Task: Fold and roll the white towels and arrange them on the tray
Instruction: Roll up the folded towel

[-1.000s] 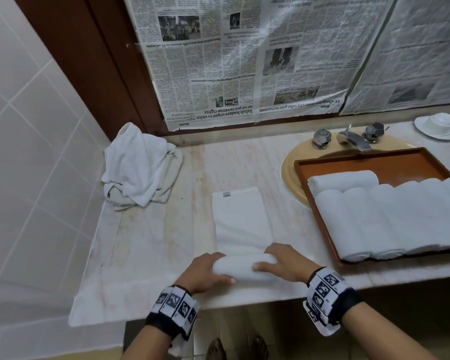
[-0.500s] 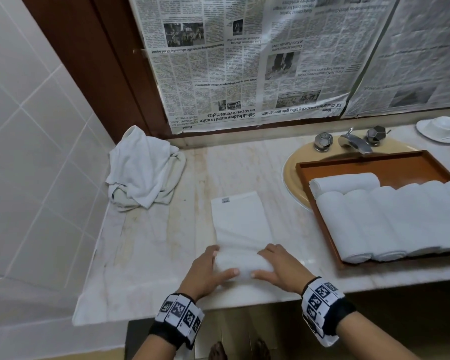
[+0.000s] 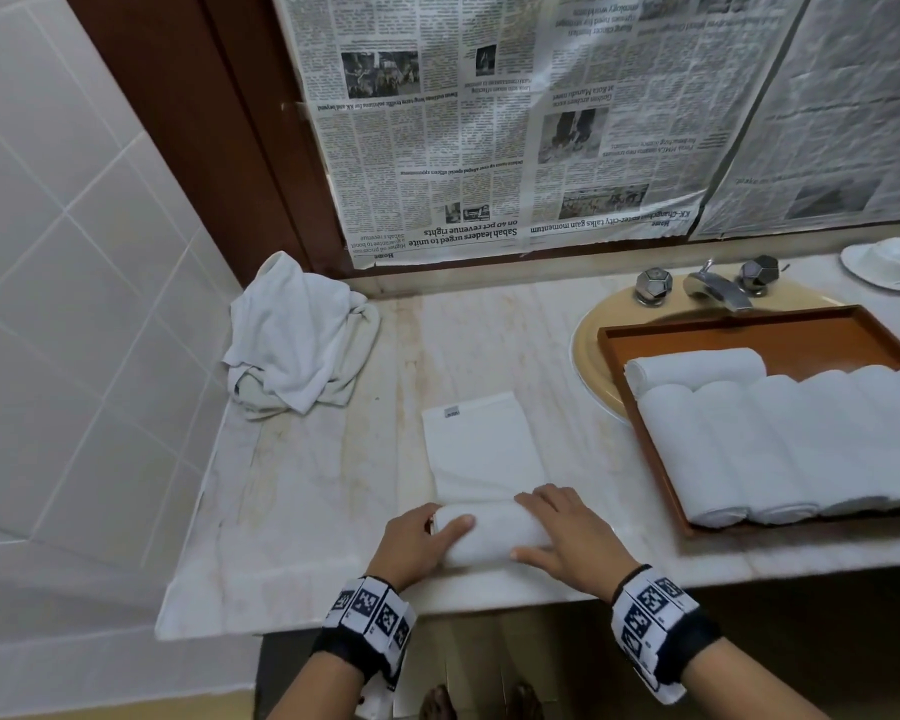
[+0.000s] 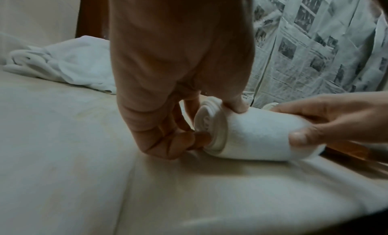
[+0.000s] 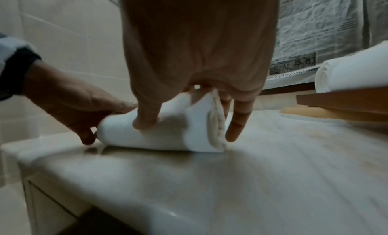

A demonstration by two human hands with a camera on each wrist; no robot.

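A white towel lies lengthwise on the marble counter, its near end wound into a roll [image 3: 494, 532] and the flat rest [image 3: 481, 449] stretching away from me. My left hand [image 3: 440, 527] holds the roll's left end, thumb on top and fingers curled against the spiral end [image 4: 210, 122]. My right hand [image 3: 546, 527] curls over the right end [image 5: 216, 122], thumb on the near side. The brown tray [image 3: 749, 330] on the right holds several rolled towels [image 3: 780, 439] side by side, with one more [image 3: 697, 366] lying crosswise behind them.
A heap of crumpled white towels [image 3: 297, 340] sits at the back left by the tiled wall. The tray rests over a yellow sink [image 3: 588, 350] with a chrome tap [image 3: 718, 291]. A white dish [image 3: 889, 262] stands far right. Newspaper [image 3: 489, 122] covers the wall behind.
Both hands have rolled the towel away from the counter's front edge. The roll is thicker and the flat part shorter.
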